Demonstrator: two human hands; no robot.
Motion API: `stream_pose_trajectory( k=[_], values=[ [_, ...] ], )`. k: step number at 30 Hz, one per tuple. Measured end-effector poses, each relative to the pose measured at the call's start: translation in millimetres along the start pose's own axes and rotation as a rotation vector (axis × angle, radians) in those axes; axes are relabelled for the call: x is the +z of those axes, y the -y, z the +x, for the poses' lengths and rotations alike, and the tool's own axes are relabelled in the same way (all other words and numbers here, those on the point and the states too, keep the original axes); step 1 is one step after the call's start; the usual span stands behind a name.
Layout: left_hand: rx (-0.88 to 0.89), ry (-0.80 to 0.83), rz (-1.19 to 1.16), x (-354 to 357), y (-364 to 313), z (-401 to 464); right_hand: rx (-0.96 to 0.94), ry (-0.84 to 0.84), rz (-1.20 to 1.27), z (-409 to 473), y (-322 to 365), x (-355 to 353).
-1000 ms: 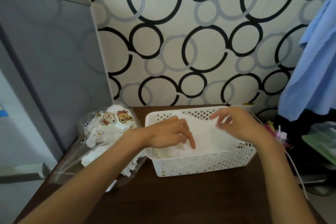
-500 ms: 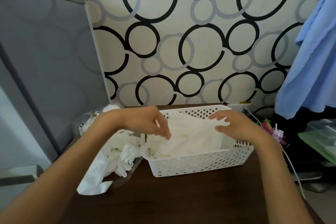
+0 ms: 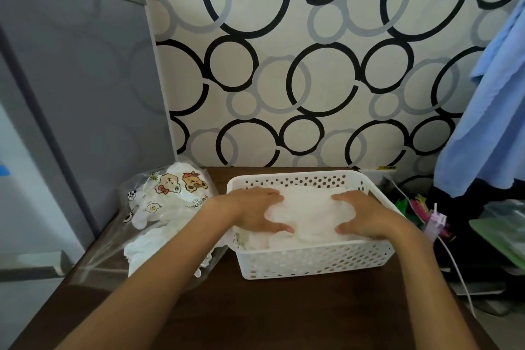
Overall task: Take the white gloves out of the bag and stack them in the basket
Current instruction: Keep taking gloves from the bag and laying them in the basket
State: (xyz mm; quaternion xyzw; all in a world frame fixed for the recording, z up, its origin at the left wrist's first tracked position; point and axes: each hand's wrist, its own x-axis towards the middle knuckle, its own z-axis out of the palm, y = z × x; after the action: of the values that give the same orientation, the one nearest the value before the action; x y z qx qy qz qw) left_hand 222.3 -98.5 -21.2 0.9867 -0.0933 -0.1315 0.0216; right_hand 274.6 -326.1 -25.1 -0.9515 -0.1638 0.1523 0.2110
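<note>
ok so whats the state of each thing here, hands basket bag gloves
left hand: flat, fingers spread, pressing on the gloves in the basket
right hand: flat, fingers spread, pressing on the same pile
white gloves in basket: piled, held down under both hands
basket: upright on the table, partly filled
bag: lying on its side left of the basket, white gloves inside
table: dark wood, bearing bag and basket

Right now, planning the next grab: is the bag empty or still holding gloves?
Still holding gloves: white gloves show through the clear bag.
</note>
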Motion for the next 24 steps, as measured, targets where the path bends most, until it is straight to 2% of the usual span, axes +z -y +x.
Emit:
stream_pose_trajectory(
  k=[5, 8, 13, 15, 19, 22, 24],
  values=[
    [0.016, -0.397, -0.389, -18, 32, -52, -0.18, -0.23, 0.055, -13, 15, -11],
    [-0.073, -0.517, -0.466, -13, 64, -86, -0.271, -0.116, 0.141, -21, 38, -2],
    [-0.168, -0.409, -0.507, 2, 101, -120, -0.319, 0.058, 0.0, -16, 64, 28],
    [-0.162, -0.361, -0.547, 5, 107, -130, -0.304, 0.006, -0.045, -16, 70, 28],
    [-0.158, -0.266, -0.599, 6, 121, -144, -0.359, -0.256, -0.027, -37, 109, 28],
    [-0.155, -0.214, -0.615, 8, 131, -151, -0.484, -0.219, 0.034, -61, 159, 49],
    [-0.175, -0.237, -0.633, 10, 137, -153, -0.507, -0.156, -0.034, -69, 188, 73]
  ],
)
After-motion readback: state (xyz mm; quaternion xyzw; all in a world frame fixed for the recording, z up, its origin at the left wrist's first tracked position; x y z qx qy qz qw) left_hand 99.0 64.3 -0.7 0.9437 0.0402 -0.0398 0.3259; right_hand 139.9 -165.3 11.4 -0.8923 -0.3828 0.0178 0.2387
